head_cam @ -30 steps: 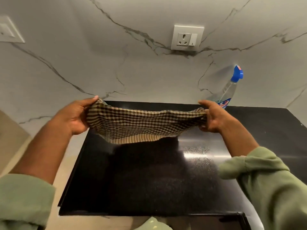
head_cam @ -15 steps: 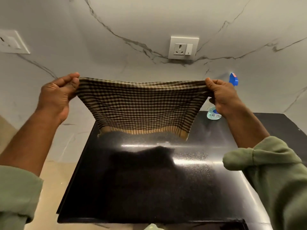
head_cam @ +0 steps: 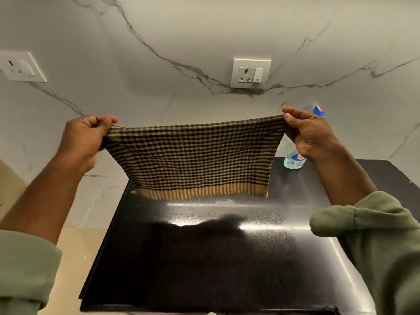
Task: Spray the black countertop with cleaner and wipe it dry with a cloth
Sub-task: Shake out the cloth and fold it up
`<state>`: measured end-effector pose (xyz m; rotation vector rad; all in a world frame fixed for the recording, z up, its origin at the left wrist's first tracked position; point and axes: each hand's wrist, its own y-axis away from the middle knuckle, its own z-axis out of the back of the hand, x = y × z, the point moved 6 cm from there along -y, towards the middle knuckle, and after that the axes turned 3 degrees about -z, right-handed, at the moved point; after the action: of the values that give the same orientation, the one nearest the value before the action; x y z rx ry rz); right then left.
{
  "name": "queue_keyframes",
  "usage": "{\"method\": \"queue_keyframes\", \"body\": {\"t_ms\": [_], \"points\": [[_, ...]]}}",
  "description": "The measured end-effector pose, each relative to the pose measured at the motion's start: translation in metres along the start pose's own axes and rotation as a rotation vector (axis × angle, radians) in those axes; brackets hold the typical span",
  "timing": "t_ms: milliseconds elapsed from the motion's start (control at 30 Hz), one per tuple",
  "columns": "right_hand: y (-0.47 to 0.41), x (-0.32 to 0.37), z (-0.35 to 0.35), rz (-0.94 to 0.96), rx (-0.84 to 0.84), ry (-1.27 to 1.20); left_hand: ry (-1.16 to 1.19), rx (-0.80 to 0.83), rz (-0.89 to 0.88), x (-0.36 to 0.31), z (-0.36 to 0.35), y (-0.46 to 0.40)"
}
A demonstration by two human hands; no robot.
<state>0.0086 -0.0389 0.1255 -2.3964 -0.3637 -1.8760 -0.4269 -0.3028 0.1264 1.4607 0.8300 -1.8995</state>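
A brown and black checked cloth (head_cam: 193,160) hangs spread out in the air above the far half of the black countertop (head_cam: 216,258). My left hand (head_cam: 85,137) pinches its upper left corner and my right hand (head_cam: 306,135) pinches its upper right corner. The cloth's striped lower hem hangs just above the countertop. Fine spray droplets glisten on the black surface. A clear spray bottle (head_cam: 293,159) with a blue cap stands at the back right, mostly hidden behind my right hand.
A marble wall rises behind the countertop, with a white socket plate (head_cam: 251,72) in the middle and another switch plate (head_cam: 21,67) at the left. A beige floor lies to the left of the counter's left edge.
Both hands have lifted the cloth and pulled it wider, so it hangs open as a flat sheet instead of a sagging bunch. The bottle is more hidden behind my right hand.
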Motion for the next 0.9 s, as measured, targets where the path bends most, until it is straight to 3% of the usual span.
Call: {"method": "queue_keyframes", "body": {"t_ms": [67, 167, 333, 500, 600, 767, 900], "points": [[0.001, 0.002, 0.000, 0.039, 0.018, 0.060, 0.255, 0.229, 0.196, 0.002, -0.014, 0.012], [0.001, 0.005, 0.005, 0.128, 0.004, 0.259, 0.126, 0.426, 0.218, 0.005, -0.023, 0.026], [-0.006, 0.010, 0.015, 0.278, -0.069, 0.548, -0.465, 0.310, -0.063, 0.013, -0.016, 0.021], [-0.009, 0.010, 0.022, 0.334, -0.133, 0.611, -0.684, 0.154, -0.316, 0.000, -0.013, 0.026], [-0.008, 0.013, 0.022, 0.364, -0.162, 0.657, -0.577, 0.100, -0.331, -0.002, -0.010, 0.023], [-0.008, 0.011, 0.022, 0.246, -0.193, 0.542, -0.006, 0.132, -0.163, 0.005, -0.006, 0.013], [-0.009, -0.007, 0.015, 0.084, -0.174, 0.380, 0.067, 0.119, -0.255, -0.007, -0.006, 0.014]]}}
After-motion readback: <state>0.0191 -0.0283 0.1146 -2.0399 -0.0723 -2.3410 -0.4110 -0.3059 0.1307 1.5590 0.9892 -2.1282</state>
